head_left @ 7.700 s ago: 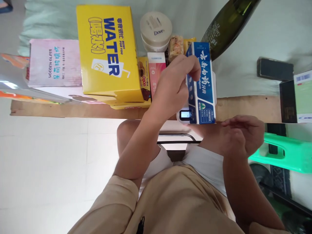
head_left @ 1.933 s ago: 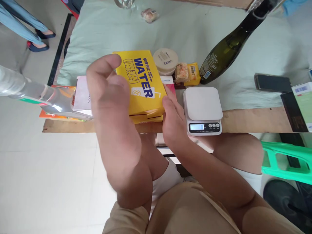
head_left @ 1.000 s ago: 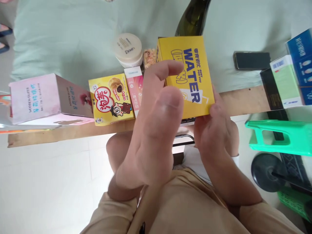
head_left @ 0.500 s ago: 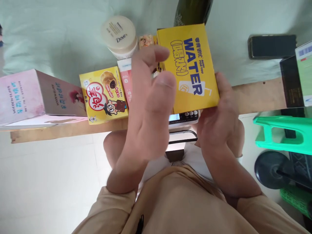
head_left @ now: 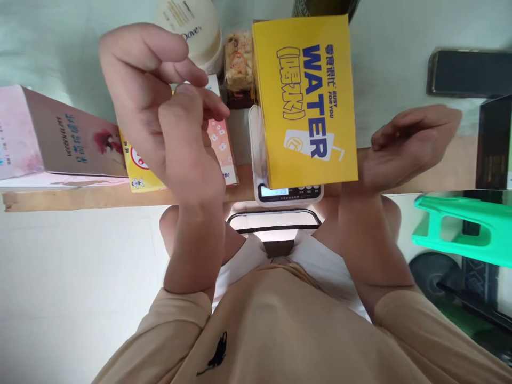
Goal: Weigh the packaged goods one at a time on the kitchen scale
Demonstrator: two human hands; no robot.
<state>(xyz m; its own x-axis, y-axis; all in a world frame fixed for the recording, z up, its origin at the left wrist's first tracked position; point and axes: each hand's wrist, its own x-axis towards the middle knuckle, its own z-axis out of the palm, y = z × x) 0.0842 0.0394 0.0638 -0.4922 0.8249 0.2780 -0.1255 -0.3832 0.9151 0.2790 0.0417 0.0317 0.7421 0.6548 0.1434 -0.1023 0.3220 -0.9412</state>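
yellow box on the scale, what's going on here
A seated person has a yellow box resting on a white scale, and neither hand is gripping it. The left hand hovers in front of a smaller yellow box and a pink box. The right hand is beside the box on the scale, fingers curled. The scale's display is lit, partly covered and hard to read.

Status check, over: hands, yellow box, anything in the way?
Left hand and right hand both off box, nothing seen in them. Box on scale, partly hiding buttons. Bottle behind box.
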